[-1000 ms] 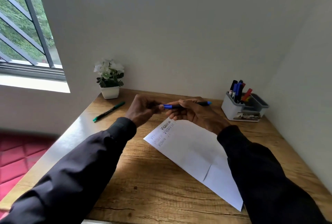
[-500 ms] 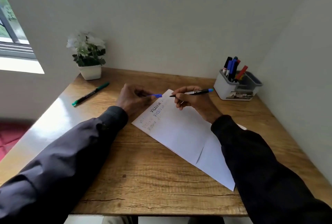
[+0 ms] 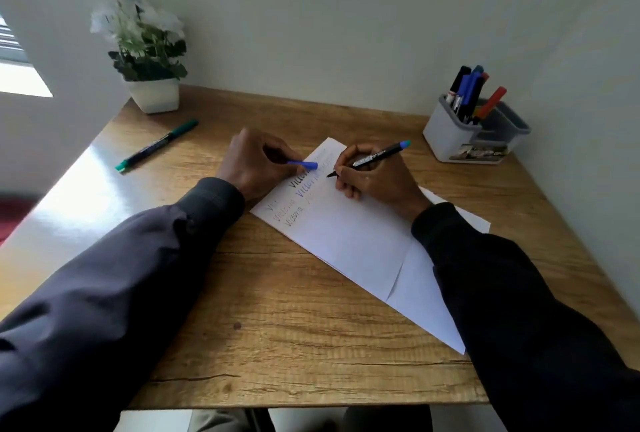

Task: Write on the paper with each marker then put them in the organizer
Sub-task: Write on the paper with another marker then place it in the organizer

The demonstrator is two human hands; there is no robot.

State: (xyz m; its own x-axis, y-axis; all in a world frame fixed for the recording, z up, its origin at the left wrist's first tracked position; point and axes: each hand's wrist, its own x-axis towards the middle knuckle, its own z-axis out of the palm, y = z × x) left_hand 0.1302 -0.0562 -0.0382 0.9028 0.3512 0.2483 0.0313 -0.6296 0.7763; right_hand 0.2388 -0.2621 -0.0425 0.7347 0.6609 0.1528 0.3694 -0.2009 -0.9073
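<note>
Now my right grip (image 3: 374, 177) pinches the blue marker (image 3: 379, 155), tip at the paper (image 3: 346, 237) in the middle of the worktop (image 3: 270, 338), for writing; my left grip (image 3: 256, 165) rests at its edge and pinches the cap (image 3: 303, 165), handy for recapping.

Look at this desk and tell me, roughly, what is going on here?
A person is writing at a wooden desk. The right grip holds an uncapped blue marker, its tip at the paper beside words already written. The left grip pinches the blue cap at the paper's edge. A green marker lies on the desk near the potted plant, not yet in the organizer, which already holds several markers.
</note>
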